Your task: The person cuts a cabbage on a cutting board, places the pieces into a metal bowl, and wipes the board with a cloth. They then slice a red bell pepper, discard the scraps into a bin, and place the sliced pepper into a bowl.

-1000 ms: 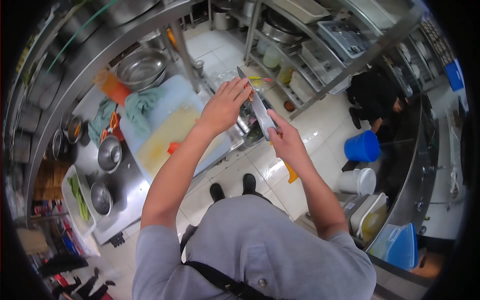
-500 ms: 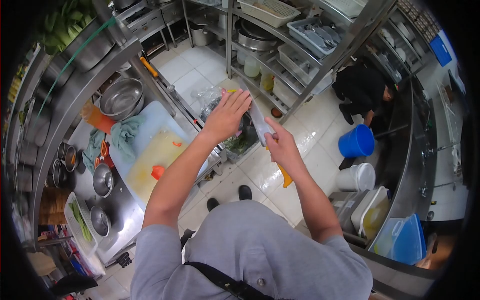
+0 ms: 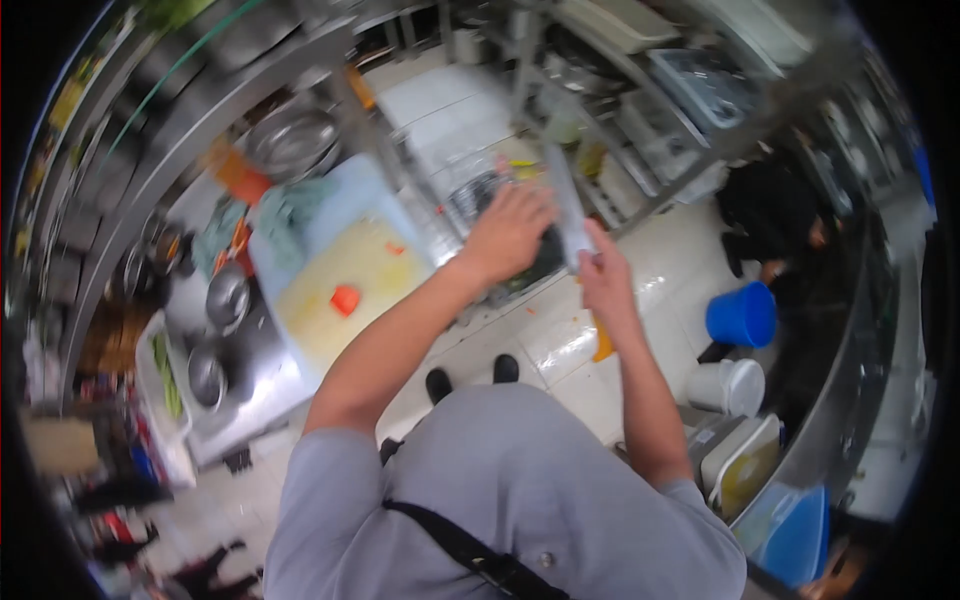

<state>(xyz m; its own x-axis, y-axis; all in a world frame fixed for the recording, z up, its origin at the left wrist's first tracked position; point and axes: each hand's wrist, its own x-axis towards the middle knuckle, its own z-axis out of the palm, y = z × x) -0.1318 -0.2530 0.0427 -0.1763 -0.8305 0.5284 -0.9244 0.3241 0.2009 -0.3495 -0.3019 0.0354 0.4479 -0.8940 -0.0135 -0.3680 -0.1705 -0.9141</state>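
My right hand (image 3: 608, 280) grips a large knife (image 3: 566, 200) by its yellow handle, with the broad blade pointing away from me. My left hand (image 3: 508, 230) hovers palm down beside the blade, fingers stretched out and a little blurred. A small yellow strip (image 3: 522, 164) shows just past its fingertips. Below both hands is a bin lined with a clear plastic bag (image 3: 468, 190), with dark and green scraps inside. On the counter to my left lies a yellowish cutting board (image 3: 325, 300) bearing a red pepper piece (image 3: 345, 299) and a smaller red scrap (image 3: 395, 248).
Steel bowls (image 3: 292, 142), a green cloth (image 3: 290, 215) and a white basket (image 3: 162, 385) stand on the left counter. A steel rack (image 3: 690, 165) rises ahead. At right, a person in black (image 3: 765, 215) bends near a blue bucket (image 3: 741, 314) and a white tub (image 3: 728, 386).
My view has turned, shifting most things rightward. The knife stays in my right hand, and my left hand has slid slightly back from the blade.
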